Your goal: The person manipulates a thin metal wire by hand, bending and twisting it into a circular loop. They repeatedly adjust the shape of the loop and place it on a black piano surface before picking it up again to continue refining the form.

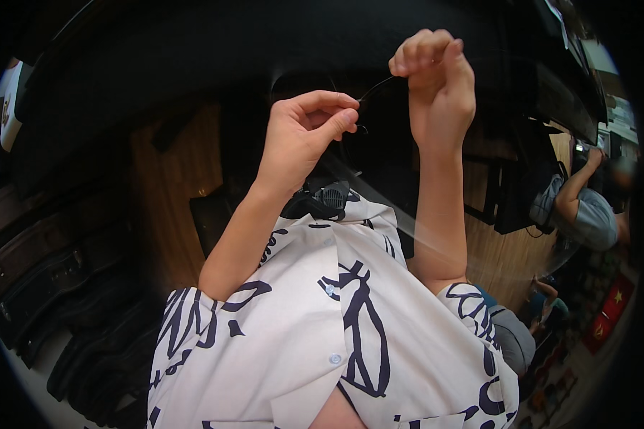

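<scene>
Above the chest, in front of a dark backdrop, both hands were raised and worked close together. Largest in view was the shirt (315, 336), white with dark looping print, buttoned down the front; a small black device (323, 198) sat at its collar. Off to the right a second person (583, 207) in a grey top bent an arm upward, well apart from the work.

The left hand (300, 139) was closed to a pinch, thumb against forefinger. The right hand (433, 79) sat higher, fingers curled tight into a near fist. Between them ran a thin dark cord (376, 89), arcing from the right hand's fingers down to the left hand's pinch, taut-looking; what it was made of could not be told against the dark.

Judgement: the step seemed to be drawing or threading the cord. Doing it well would call for a steady pinch at the left, even tension from the right, and hands kept near so the cord neither slackened nor slipped.
</scene>
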A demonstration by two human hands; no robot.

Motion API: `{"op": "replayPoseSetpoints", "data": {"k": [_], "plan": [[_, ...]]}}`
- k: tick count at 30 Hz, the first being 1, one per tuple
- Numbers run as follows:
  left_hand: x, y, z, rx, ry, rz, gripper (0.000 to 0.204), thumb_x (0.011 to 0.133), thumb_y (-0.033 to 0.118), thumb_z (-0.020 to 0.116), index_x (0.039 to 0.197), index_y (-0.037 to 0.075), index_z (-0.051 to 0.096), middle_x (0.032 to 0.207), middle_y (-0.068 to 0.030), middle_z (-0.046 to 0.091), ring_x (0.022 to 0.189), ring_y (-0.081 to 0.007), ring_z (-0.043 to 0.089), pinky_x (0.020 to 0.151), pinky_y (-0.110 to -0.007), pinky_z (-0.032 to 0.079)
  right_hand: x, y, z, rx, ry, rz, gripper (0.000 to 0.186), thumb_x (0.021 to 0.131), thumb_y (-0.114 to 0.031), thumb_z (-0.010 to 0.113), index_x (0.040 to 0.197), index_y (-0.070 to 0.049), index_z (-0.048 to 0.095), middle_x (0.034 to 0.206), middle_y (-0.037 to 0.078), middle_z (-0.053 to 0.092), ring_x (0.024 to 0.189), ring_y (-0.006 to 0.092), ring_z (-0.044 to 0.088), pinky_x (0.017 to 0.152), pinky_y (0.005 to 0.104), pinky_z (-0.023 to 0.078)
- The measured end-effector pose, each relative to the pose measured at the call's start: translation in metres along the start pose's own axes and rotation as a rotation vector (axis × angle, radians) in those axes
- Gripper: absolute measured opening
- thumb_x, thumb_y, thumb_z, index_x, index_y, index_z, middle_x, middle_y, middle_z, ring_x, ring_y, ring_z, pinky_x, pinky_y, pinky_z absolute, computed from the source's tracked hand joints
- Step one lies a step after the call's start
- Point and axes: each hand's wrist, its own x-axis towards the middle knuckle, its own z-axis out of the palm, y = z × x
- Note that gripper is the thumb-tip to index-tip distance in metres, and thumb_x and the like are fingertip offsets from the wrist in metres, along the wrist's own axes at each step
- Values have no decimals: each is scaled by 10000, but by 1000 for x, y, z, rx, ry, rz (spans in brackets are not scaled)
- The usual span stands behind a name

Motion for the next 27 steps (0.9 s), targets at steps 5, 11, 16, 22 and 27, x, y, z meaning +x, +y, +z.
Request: {"op": "replayPoseSetpoints", "data": {"k": [5,11,16,22,27], "plan": [[0,9,-2,144,106,89,137,880,49,740,1005,-7,738,846,-58,719,720,-94,656,679,-214,522,-40,4,-11,-218,-131,256,193,919,-78,689,1088,-2,635,975,54,634,925,116,608,832,255,495],[1,9,3,326,94,173,115,886,55,734,981,-9,733,839,-55,719,740,-97,675,687,-206,540,-54,12,5,-454,-106,153,131,865,-55,748,972,3,700,872,77,718,804,131,700,753,252,547],[0,13,6,391,51,291,97,871,-13,711,966,-20,725,873,-55,706,759,-110,682,696,-230,555,-53,14,0,-583,-57,105,96,879,-62,729,938,11,703,787,75,709,720,115,685,678,241,539],[-2,15,3,663,1,591,173,816,-101,690,934,16,735,887,-74,699,757,-156,697,693,-248,565,-56,13,0,-320,7,266,136,942,-104,678,906,27,685,743,60,689,660,113,661,620,219,521],[2,2,0,939,56,962,240,707,-65,708,899,77,728,879,-36,681,688,-178,650,576,-270,526,-58,11,1,-102,33,404,150,967,-119,652,900,11,685,717,59,668,608,105,633,555,220,504]]}}
